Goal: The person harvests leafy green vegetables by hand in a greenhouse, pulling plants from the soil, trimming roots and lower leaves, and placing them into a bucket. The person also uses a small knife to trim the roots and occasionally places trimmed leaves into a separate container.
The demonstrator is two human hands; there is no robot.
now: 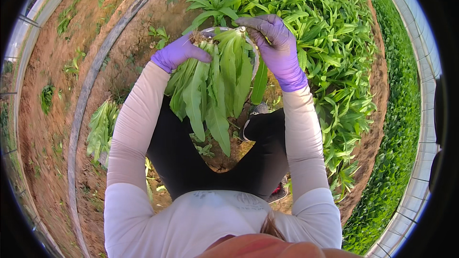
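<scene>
My left hand (183, 52), in a purple glove, grips a bunch of long-leaved green leafy vegetables (200, 89) by its root end, with the thumb across the stems. The leaves hang down over my lap, and brown roots stick up beside the fingers. My right hand (270, 37), in a soiled purple glove, is at the upper right of the bunch, its fingertips bent close above a pale cut stem end. Whether it pinches anything I cannot tell. A single long leaf (260, 84) hangs below this hand. Behind the bunch shows the rim of a round container (255, 57).
Dense leafy plants (322, 43) grow ahead and to the right. A grey hose (86, 89) curves over bare soil on the left. Near my left arm lies another pile of picked greens (102, 129). My shoe (251, 122) rests on the soil below the bunch.
</scene>
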